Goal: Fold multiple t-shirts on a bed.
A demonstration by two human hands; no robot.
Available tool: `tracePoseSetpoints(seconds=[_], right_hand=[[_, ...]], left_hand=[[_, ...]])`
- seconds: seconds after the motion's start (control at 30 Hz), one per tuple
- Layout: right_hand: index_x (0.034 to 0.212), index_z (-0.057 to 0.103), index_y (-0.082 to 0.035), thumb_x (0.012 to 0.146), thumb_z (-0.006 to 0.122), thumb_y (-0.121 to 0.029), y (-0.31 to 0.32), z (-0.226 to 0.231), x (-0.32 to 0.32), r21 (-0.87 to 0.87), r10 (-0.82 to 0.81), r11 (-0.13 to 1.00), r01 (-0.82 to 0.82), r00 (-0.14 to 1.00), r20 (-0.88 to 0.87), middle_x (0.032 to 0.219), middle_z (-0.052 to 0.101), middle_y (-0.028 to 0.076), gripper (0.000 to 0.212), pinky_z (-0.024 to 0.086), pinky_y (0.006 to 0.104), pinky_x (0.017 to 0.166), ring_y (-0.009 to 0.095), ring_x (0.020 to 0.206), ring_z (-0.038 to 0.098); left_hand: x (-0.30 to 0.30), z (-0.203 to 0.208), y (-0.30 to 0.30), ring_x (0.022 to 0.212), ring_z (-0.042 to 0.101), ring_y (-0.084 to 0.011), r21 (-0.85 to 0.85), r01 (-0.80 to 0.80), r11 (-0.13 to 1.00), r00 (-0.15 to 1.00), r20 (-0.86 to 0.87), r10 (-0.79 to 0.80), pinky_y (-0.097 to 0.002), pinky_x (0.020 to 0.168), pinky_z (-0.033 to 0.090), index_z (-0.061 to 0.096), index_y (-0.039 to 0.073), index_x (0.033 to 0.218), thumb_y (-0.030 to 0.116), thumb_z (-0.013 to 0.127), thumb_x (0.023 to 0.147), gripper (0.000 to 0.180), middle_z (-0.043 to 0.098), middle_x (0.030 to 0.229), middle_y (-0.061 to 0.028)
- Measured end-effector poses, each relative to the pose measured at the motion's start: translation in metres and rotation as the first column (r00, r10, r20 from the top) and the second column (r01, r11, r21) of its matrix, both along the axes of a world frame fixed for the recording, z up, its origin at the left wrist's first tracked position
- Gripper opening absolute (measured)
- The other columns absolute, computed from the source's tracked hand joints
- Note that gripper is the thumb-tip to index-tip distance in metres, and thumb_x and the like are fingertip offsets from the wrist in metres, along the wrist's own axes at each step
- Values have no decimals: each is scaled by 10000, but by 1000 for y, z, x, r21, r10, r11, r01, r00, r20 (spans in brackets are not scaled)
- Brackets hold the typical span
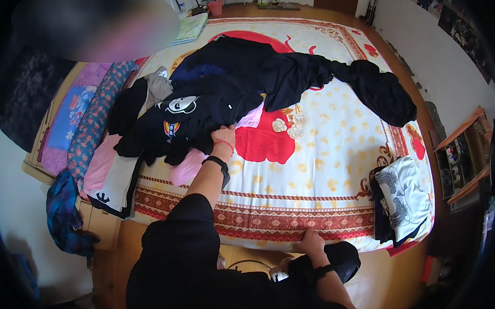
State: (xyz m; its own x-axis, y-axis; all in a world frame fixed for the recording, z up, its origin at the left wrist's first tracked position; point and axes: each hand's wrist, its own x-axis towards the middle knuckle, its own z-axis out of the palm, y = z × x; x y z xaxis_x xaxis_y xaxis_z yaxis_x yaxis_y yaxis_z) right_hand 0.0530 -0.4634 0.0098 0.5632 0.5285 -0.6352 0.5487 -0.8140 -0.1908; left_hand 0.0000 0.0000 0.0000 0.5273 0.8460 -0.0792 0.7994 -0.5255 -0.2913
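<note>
My left hand [224, 136] reaches forward over the bed, its fingers closed on the edge of a black shirt [196, 116] with a white cartoon face and a small colourful print. This shirt lies rumpled on a heap of dark clothes, with pink cloth [189, 167] showing beneath. My right hand [312, 242] rests on the near edge of the bed, its fingers curled in, with nothing visible in them. Behind the shirt a large black garment [229, 57] is spread out, one long part [380, 91] stretching to the right.
A patterned sheet [336, 153] covers the bed. Folded clothes [403, 200] are stacked at its right corner, and pink and white clothes [108, 176] lie at the left beside a rolled floral quilt [103, 112]. A wooden rack [463, 155] stands by the right wall. A blurred patch hides the upper left.
</note>
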Motion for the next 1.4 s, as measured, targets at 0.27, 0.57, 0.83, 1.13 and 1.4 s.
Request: tracePoseSetpoints(seconds=[0.27,0.57,0.83,1.13,1.4], right_hand=[[1054,569,16,602,754,-409,-8,-7,1,55,-11,998,9,999,37,1046,628,208,648,484,404,861,327,1005,610],[1046,577,12,606,745,-416,-4,-3,3,43,21,999,-23,999,27,1033,634,208,637,492,402,853,326,983,621],[1094,554,10,650,723,-375,-6,14,-3,44,67,997,-69,996,52,1054,631,206,612,496,393,854,327,1000,617],[1037,600,32,666,736,-418,-30,6,15,179,159,973,-147,986,-54,966,654,213,600,497,390,811,333,936,634],[1158,517,40,849,670,-317,34,152,-48,891,324,422,168,890,-321,1061,617,104,496,461,316,862,173,991,564]], left_hand=[[2,5,-12,799,676,-232,68,-30,997,990,138,20,-383,581,498,459,195,1316,215,469,907,410,656,988,-83],[-10,11,10,855,681,-244,-45,-124,991,990,65,127,-402,569,510,609,131,1095,250,520,882,260,676,1005,-79],[-32,150,-11,788,607,-359,285,71,956,603,751,-268,-460,720,489,619,89,950,214,575,769,224,596,886,-177],[-115,330,-67,598,442,-166,290,310,905,-114,957,-268,-317,585,396,471,10,743,188,560,813,211,458,627,-60],[-164,397,-209,749,443,-24,30,856,517,-273,875,400,-189,684,348,537,86,784,118,567,878,104,501,771,71]])
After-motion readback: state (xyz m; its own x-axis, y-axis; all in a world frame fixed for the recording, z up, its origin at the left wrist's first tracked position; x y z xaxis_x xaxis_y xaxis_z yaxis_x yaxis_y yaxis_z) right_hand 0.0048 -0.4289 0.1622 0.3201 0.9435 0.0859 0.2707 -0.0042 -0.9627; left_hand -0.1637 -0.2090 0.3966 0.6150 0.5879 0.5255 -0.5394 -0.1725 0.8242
